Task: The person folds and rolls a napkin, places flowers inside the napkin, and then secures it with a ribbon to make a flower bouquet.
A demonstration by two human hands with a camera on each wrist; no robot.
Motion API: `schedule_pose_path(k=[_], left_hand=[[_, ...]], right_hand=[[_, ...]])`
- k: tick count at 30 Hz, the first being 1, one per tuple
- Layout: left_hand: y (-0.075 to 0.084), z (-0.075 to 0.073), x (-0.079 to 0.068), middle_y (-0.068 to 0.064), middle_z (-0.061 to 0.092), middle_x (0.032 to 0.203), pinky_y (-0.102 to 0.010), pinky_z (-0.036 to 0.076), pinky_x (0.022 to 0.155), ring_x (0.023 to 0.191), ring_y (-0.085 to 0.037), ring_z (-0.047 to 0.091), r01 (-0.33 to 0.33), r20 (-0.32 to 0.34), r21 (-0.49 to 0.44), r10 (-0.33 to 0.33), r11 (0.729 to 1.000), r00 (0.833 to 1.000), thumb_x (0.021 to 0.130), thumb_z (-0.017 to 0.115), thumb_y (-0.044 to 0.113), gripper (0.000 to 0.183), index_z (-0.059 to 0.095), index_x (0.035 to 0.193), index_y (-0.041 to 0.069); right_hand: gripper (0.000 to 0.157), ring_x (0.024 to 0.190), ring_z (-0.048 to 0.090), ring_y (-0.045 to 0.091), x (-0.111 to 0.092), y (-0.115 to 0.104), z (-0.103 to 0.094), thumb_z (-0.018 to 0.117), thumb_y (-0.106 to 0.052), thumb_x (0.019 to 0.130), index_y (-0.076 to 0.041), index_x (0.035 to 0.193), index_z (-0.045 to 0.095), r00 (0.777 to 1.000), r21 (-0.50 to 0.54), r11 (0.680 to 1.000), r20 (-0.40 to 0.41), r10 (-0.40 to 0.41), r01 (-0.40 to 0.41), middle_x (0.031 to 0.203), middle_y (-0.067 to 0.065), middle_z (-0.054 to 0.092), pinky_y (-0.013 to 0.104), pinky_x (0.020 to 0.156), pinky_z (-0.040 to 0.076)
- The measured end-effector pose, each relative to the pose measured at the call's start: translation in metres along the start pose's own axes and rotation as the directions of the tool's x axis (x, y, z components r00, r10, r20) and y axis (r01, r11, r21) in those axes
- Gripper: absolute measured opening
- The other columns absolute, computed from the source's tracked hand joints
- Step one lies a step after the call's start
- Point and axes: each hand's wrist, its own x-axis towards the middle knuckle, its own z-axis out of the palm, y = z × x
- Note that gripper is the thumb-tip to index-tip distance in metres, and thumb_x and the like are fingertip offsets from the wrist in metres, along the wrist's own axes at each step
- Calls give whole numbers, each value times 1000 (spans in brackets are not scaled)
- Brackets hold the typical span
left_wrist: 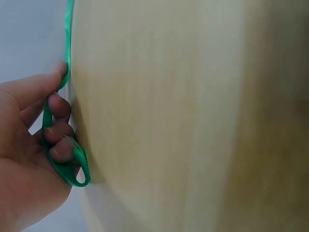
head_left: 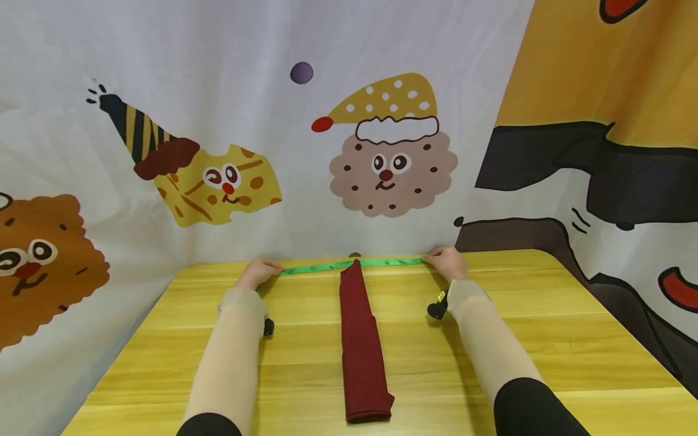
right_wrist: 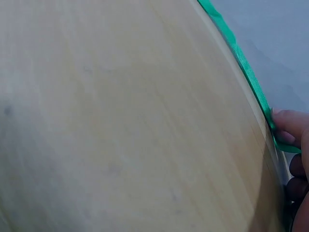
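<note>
A green ribbon (head_left: pixel 389 262) stretches sideways between both hands along the table's far edge. My left hand (head_left: pixel 259 273) pinches it between thumb and finger; in the left wrist view the ribbon's tail (left_wrist: pixel 82 166) loops past the curled fingers. My right hand (head_left: pixel 448 263) pinches the other end, partly cut off in the right wrist view. A dark red folded cloth (head_left: pixel 364 351), long and narrow, lies lengthwise on the table between the forearms. Its pointed far end overlaps the ribbon's middle in the head view.
The wood-grain table (head_left: pixel 305 339) has a rounded far edge. Right behind it hangs a white curtain (head_left: pixel 245 60) printed with cartoon biscuits and cheese. Each wrist carries a small black camera (head_left: pixel 438 306).
</note>
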Motion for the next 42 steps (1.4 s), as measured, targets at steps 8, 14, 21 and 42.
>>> schedule_pose_path(k=[8,14,21,42], left_hand=[[-4,1,-6,-19,63,107,-42,44,83,93,-31,55,48,-100,-10,-48,999,994,90,65,16,24,69,103,-3],[-9,-2,-11,-12,61,90,-37,44,71,79,-25,52,71,-143,2,-70,997,987,86,69,16,21,68,94,-3],[-11,-3,-17,-11,62,89,-36,44,69,77,-24,52,85,-147,-1,-84,996,986,87,71,19,21,69,89,-2],[-16,-11,-23,-32,40,141,-52,33,105,128,-47,38,204,-49,40,-202,978,978,88,68,27,69,42,138,-13]], right_hand=[[33,92,59,34,-2,2,1,72,-39,84,-7,89,69,999,18,999,4,35,-35,95,11,68,67,94,23],[34,103,57,38,-1,5,1,73,-35,85,-5,100,69,999,57,998,-4,39,-38,106,15,67,68,94,19],[36,105,56,40,-2,9,-1,70,-37,86,-6,103,65,999,29,998,8,49,-49,109,15,65,71,95,15],[31,76,56,28,-5,24,-17,73,-37,84,-7,77,69,999,61,998,30,-19,17,79,8,65,71,93,22]])
